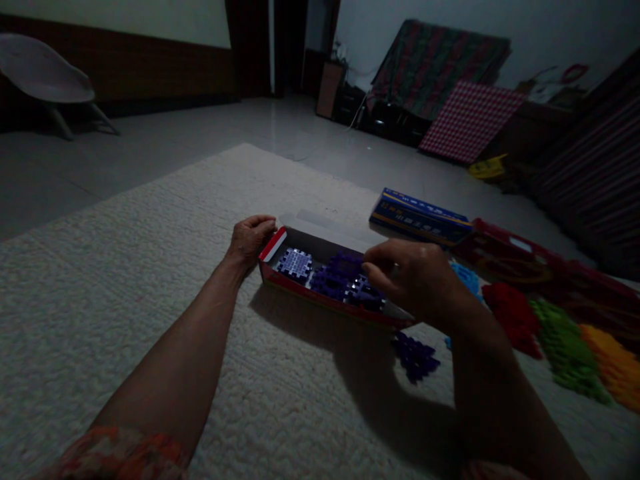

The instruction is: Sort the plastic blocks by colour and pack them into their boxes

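A long open cardboard box (pixel 320 299) with a red front lies on the mat, its pale lid flap (pixel 333 227) raised at the back. My left hand (pixel 251 241) is closed on the box's left end. Over the right part of the box, my right hand (pixel 413 277) is in a pinch, its fingertips at the edge of a dark purple toothed plastic piece (pixel 346 265). More purple toothed pieces (pixel 329 283) lie inside, with a lighter-looking stack (pixel 296 264) at the left end. Below my right hand, a small purple cluster (pixel 416 357) rests on the mat.
Behind the box lies a blue box (pixel 420 219); a dark red case (pixel 530 257) extends to the right. Piles of red (pixel 511 317), green (pixel 570 347) and orange pieces (pixel 615 363) sit at right, blue ones (pixel 465 279) partly behind my arm. A chair (pixel 45 70) stands far left.
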`<action>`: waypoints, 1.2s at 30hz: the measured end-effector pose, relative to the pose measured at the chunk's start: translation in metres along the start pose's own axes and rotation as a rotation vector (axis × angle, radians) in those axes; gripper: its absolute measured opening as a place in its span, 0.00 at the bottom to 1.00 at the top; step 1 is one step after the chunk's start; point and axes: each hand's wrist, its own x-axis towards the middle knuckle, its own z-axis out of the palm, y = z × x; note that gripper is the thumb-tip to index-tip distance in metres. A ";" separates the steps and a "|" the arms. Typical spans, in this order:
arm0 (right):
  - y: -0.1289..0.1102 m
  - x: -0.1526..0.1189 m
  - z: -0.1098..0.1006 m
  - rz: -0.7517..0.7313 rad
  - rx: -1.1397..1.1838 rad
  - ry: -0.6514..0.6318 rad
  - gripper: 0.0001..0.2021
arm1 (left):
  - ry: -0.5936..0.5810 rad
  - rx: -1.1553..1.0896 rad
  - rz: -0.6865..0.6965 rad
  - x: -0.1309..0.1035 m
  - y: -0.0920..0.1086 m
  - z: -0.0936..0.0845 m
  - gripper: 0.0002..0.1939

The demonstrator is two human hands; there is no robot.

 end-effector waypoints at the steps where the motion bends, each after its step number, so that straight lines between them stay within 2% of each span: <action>1: 0.000 0.000 0.000 -0.009 0.012 -0.023 0.08 | 0.002 0.004 0.001 0.000 0.000 0.000 0.11; 6: 0.004 0.003 0.014 -0.001 -0.009 -0.097 0.08 | 0.013 0.018 -0.009 0.000 0.000 0.000 0.11; 11: 0.007 0.006 0.024 0.011 -0.020 -0.109 0.09 | 0.018 0.028 -0.009 -0.001 0.002 0.000 0.12; 16: 0.008 0.008 0.026 0.056 -0.053 -0.077 0.09 | 0.013 0.026 -0.019 -0.003 0.005 0.002 0.13; 36: 0.009 0.012 0.033 0.079 -0.054 0.004 0.10 | 0.022 0.035 -0.021 -0.003 0.005 0.003 0.12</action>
